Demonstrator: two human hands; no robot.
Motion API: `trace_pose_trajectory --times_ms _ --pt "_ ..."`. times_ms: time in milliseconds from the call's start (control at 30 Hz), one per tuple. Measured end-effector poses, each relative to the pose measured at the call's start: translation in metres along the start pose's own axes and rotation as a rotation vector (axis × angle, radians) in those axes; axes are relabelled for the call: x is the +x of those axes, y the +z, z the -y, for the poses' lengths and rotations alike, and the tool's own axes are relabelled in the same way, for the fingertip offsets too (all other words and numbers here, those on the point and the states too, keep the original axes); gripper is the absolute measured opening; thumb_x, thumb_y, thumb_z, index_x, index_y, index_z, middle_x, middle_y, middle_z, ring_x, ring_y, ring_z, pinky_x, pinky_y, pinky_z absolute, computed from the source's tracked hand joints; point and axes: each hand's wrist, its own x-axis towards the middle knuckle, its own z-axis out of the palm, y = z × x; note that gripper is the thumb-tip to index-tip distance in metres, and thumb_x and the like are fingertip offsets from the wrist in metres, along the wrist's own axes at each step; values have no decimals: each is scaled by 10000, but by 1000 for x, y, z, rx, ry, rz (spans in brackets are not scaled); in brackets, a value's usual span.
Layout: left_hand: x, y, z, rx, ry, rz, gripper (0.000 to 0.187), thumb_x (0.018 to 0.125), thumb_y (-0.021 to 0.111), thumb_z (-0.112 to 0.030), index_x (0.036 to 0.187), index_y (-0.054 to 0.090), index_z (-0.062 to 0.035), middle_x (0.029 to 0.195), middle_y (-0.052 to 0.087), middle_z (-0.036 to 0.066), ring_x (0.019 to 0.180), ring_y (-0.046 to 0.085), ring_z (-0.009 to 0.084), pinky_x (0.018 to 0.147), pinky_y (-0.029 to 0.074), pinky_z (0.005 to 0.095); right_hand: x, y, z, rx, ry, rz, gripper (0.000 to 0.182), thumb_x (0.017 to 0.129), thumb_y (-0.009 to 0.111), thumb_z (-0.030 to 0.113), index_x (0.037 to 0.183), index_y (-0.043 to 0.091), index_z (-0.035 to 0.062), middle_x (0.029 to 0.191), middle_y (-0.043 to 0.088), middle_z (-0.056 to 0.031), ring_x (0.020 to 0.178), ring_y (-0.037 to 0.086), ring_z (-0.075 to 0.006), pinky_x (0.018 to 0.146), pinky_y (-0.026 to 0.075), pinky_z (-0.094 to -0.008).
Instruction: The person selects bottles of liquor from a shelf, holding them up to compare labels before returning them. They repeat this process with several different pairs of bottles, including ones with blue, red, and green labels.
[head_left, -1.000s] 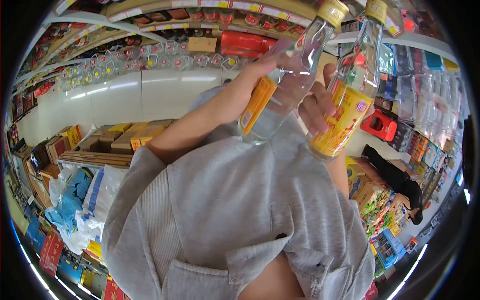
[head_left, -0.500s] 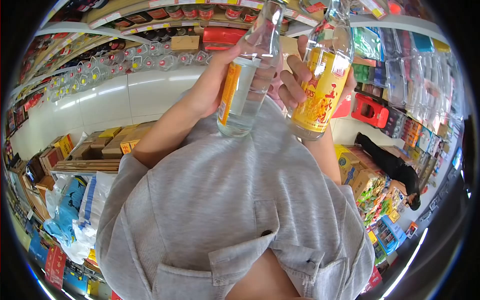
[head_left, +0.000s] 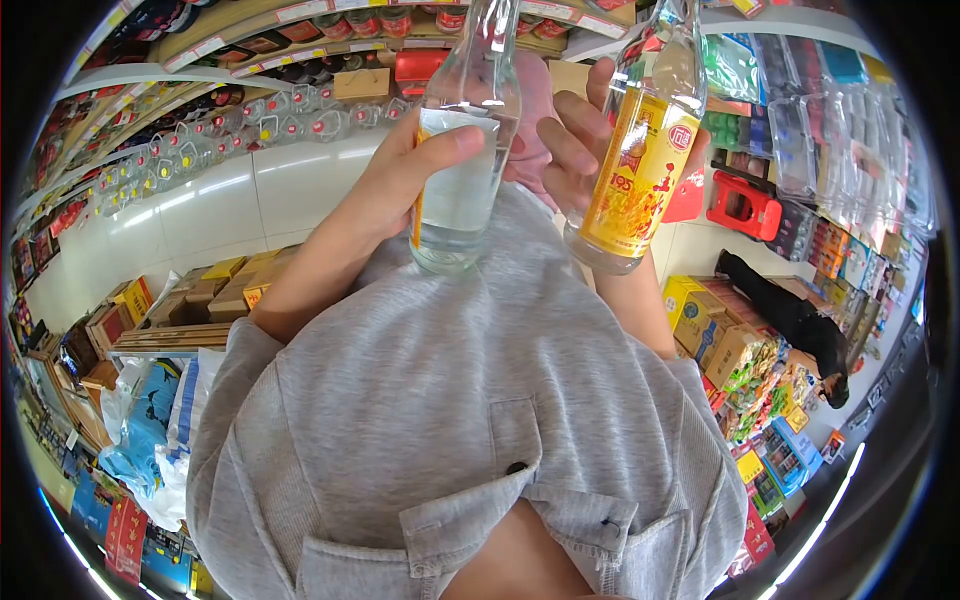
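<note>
In the head view, my left hand [head_left: 395,180] is closed around a clear glass bottle [head_left: 465,150] of clear liquid, its thumb lying across the front. The back of that bottle's label shows pale through the glass, with an orange edge at the left. My right hand [head_left: 580,150] grips a second clear glass bottle [head_left: 640,180] with a yellow label, red characters and a round red mark. Its fingers come round the left side; some of the hand is behind the bottle. Both bottles are held nearly upright in front of my grey shirt, apart from each other. Their necks reach the top edge.
Shelves [head_left: 290,65] hold jars and bottles, with several handled jugs [head_left: 270,120] on the floor below. Cardboard boxes [head_left: 225,290] stand at left. A red plastic stool [head_left: 743,206] is at right, and a person in black [head_left: 790,315] bends near stacked goods.
My left hand and its bottle have shifted left, and the thumb now lies across the front. The right bottle has turned slightly, showing more of the label's round red mark.
</note>
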Motion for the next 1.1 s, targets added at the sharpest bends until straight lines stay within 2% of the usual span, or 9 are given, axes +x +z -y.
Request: trace_pose_trajectory --times_ms 33,167,233,333,433,533,833,1000,1100 --pt "1 -2 2 -3 -6 -8 502 935 680 -287 1340 527 -32 1122 677 93 964 690 177 806 578 335 1 1 -1 -12 4 24 1000 793 721 680 1535 381 104 1002 511 -6 801 498 -166 755 449 -321" --pt "2 -2 1 1 -14 -22 510 924 694 -282 1339 528 -36 1110 676 86 961 685 169 808 576 333 4 -16 -1 15 44 174 1043 757 751 686 1534 391 90 965 508 15 802 500 -133 763 429 -285" --pt "2 0 3 4 17 -51 523 917 704 -286 1341 529 -34 1106 676 83 953 682 164 807 573 329 3 -4 1 -24 68 154 1039 757 760 672 1530 397 80 967 521 20 801 505 -125 748 430 -275" --pt "-1 -1 6 24 10 -67 541 909 717 -293 1344 532 -31 1107 674 79 952 676 156 809 569 324 3 -17 -2 68 79 221 1202 697 689 821 1575 307 94 1046 554 -20 867 546 -153 756 448 -314" --pt "0 2 5 32 0 -73 549 905 723 -295 1345 535 -27 1111 673 79 960 673 155 821 565 323 3 -23 -3 98 76 244 1215 671 705 832 1562 334 92 1051 556 -23 871 549 -157 737 461 -311" --pt "-1 2 9 29 8 -93 543 907 719 -294 1342 537 -25 1119 674 84 970 675 162 838 564 330 8 -17 -1 90 119 263 1004 770 780 620 1522 404 72 1002 559 -1 835 548 -138 704 457 -282" --pt "1 8 12 10 13 8 498 931 685 -287 1311 548 5 1120 684 134 972 695 235 863 569 369 6 -4 0 182 93 240 851 851 777 464 1514 414 70 1006 568 -30 858 572 -183 693 509 -315" --pt "1 12 12 4 16 28 502 934 681 -286 1313 546 15 1138 684 150 992 697 248 889 569 380 22 -18 14 140 216 434 825 873 763 439 1518 406 70 1009 569 -36 868 578 -192 702 518 -319" --pt "3 12 12 11 17 44 514 933 684 -287 1319 541 21 1142 683 153 998 697 252 906 567 387 14 -5 10 162 152 373 761 914 728 379 1526 395 73 1014 573 -42 880 584 -201 705 526 -324"
